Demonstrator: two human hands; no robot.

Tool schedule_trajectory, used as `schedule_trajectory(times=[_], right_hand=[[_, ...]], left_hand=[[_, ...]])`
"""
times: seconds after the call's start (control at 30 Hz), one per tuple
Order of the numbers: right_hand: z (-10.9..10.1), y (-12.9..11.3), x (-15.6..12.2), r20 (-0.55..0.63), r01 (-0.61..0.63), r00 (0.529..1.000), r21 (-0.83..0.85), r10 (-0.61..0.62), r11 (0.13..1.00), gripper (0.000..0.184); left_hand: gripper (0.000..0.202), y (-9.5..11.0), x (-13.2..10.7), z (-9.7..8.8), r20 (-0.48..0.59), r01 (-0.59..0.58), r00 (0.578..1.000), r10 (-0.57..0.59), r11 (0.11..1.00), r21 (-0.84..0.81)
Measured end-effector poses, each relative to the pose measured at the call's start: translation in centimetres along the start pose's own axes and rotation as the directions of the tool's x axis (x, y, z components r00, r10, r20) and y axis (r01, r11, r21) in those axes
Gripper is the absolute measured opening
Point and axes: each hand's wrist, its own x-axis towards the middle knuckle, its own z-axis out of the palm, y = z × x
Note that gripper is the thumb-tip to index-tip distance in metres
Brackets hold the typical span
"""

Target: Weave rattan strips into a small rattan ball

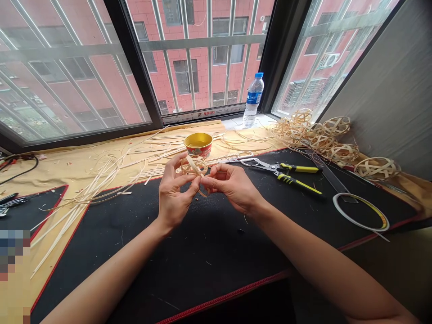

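A small ball woven from thin bamboo-like strips (195, 165) is held up between both hands over the black mat (216, 252). My left hand (175, 189) is closed on its left side, with thumb and fingers pinching the strips. From the right, my right hand (232, 183) pinches the strips at the lower right of the ball, its fingertips meeting the left thumb. A loop of strip hangs just under the fingertips. Behind the ball stands a round tin (198, 143), red outside and gold inside, its lower part partly hidden by the ball.
Loose pale strips (101, 180) lie left and along the back. Yellow-handled pliers (286, 171), a roll of tape (361, 211) and a metal ruler (329, 175) lie at right. Several woven balls (334, 139) are piled at the back right. A water bottle (253, 101) stands by the window.
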Motion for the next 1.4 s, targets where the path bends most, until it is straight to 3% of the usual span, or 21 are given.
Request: schedule_trajectory(times=[0.13, 0.33, 0.57, 0.73, 0.93, 1.13, 1.4], right_hand=[[-0.1, 0.0, -0.1, 0.011, -0.031, 0.999, -0.049, 0.032, 0.998, 0.039], [-0.5, 0.0, -0.1, 0.067, 0.062, 0.996, -0.141, -0.054, 0.988, 0.045], [-0.9, 0.1, 0.1, 0.113, 0.085, 0.992, -0.26, -0.057, 0.962, 0.046], [-0.8, 0.5, 0.3, 0.139, -0.103, 0.982, -0.172, 0.127, 0.98, 0.049], [-0.8, 0.0, 0.1, 0.212, -0.163, 0.96, -0.103, 0.182, 0.981, 0.038], [-1.2, -0.6, 0.0, 0.243, -0.282, 0.916, -0.17, 0.318, 0.944, 0.042], [-1.5, -0.5, 0.3, 0.331, -0.349, 0.866, -0.136, 0.374, 0.927, 0.041]], left_hand=[[0.007, -0.2, 0.0, 0.0, -0.016, 0.005, 1.0, -0.005, 1.0, 0.015], [0.006, -0.6, -0.3, 0.0, 0.003, -0.02, 1.0, 0.02, 0.999, 0.048], [0.01, -0.8, -0.4, 0.1, 0.019, -0.07, 0.998, 0.068, 0.988, 0.138], [0.009, -0.8, -0.4, 0.0, -0.027, -0.113, 0.992, 0.12, 0.976, 0.188], [0.007, -0.6, -0.4, 0.1, -0.051, -0.112, 0.991, 0.123, 0.977, 0.18], [0.007, -0.2, -0.6, 0.3, -0.071, -0.016, 0.997, 0.026, 0.99, 0.137], [0.008, 0.1, -0.7, 0.4, -0.1, 0.067, 0.993, -0.061, 0.996, 0.058]])
